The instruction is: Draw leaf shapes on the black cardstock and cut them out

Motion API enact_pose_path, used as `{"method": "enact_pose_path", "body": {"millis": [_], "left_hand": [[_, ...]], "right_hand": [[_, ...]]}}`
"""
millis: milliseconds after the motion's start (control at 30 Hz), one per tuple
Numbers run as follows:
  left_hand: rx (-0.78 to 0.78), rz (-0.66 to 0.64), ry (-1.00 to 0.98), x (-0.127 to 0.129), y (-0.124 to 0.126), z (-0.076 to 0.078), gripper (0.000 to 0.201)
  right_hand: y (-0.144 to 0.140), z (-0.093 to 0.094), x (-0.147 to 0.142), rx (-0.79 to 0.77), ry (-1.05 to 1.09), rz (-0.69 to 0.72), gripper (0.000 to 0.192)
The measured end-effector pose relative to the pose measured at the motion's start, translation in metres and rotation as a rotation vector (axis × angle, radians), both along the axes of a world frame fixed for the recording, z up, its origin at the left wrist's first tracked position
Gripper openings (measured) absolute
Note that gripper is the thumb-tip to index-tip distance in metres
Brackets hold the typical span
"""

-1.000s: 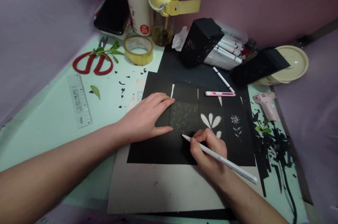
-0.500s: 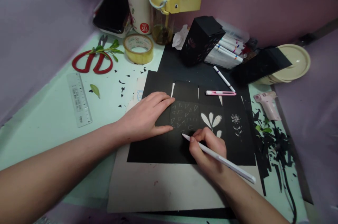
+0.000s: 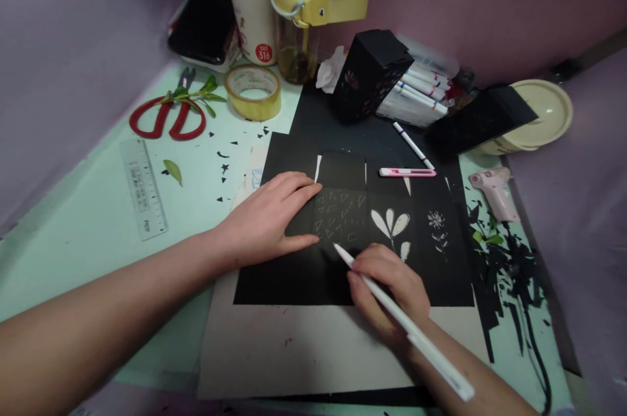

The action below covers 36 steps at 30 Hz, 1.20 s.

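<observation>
My left hand [image 3: 274,217] lies flat on the black paper [image 3: 289,282], fingers stretched out towards a panel with several small pale outlines of triangles and angular shapes. A slim white pen [image 3: 392,305] is gripped in my right hand [image 3: 389,282], its tip close to the lower part of those outlines; whether it touches the paper I cannot tell. To the right, the same paper has a cut-out flower with broad petals [image 3: 390,223] and a smaller flower with a leafy stem [image 3: 435,220]. A pink craft knife [image 3: 407,172] rests across the upper part of the paper.
Red-handled scissors [image 3: 167,119], a roll of tape [image 3: 252,93] and a clear ruler [image 3: 143,189] lie at the left. Behind stand bottles [image 3: 255,11], a black paper box [image 3: 369,76] and markers [image 3: 416,99]. A pink glue gun [image 3: 494,194] sits right among black scraps.
The pen's rear end has swung down towards me as my right hand turned, and its tip has shifted slightly up and left. My left hand stays in place on the paper.
</observation>
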<state>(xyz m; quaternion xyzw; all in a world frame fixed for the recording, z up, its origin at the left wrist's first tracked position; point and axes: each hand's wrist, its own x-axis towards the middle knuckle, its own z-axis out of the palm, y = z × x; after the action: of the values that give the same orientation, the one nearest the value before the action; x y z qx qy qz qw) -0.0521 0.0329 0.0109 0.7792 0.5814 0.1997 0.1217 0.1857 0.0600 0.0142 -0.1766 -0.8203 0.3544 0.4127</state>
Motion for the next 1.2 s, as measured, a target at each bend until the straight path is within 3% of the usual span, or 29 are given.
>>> {"method": "enact_pose_path", "body": {"millis": [233,500,800,1200], "left_hand": [[-0.012,0.002,0.01,0.0,0.0,0.001,0.072],[-0.012,-0.002,0.009,0.0,0.0,0.003,0.062],[-0.009,0.003,-0.027,0.001,-0.001,0.003,0.059],[-0.002,-0.005,-0.008,0.001,-0.001,0.001,0.058]], "right_hand": [[-0.004,0.004,-0.006,0.043,-0.098,0.114,0.019],[-0.01,-0.007,0.001,-0.11,-0.15,-0.07,0.019],[-0.009,-0.007,-0.002,-0.269,-0.217,-0.169,0.014],[-0.008,-0.006,-0.003,-0.309,-0.217,-0.156,0.012]]}}
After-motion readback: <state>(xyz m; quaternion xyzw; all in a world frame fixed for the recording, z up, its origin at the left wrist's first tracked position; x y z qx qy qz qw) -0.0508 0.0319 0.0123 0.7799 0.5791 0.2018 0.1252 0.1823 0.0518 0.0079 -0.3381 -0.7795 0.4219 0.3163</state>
